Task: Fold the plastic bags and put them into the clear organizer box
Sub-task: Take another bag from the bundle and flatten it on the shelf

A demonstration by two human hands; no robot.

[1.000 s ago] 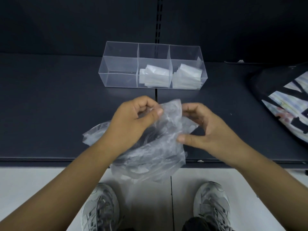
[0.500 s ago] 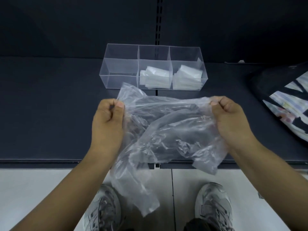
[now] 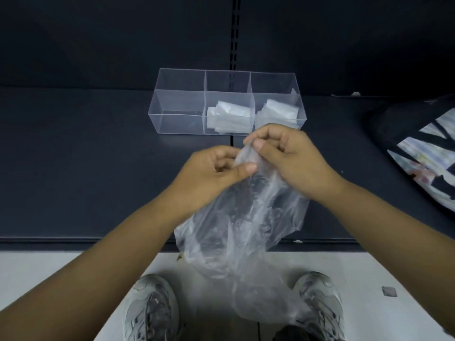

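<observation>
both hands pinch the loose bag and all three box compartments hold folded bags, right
Only two: head view shows folded bags in the box's middle and right compartments; the left is empty. Left hand and right hand do pinch the loose bag.

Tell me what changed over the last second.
The left hand and right hand spread wide, then came together again; the plastic bag now hangs bunched below them, still pinched by both. The organizer box and folded bags stayed put.
</observation>
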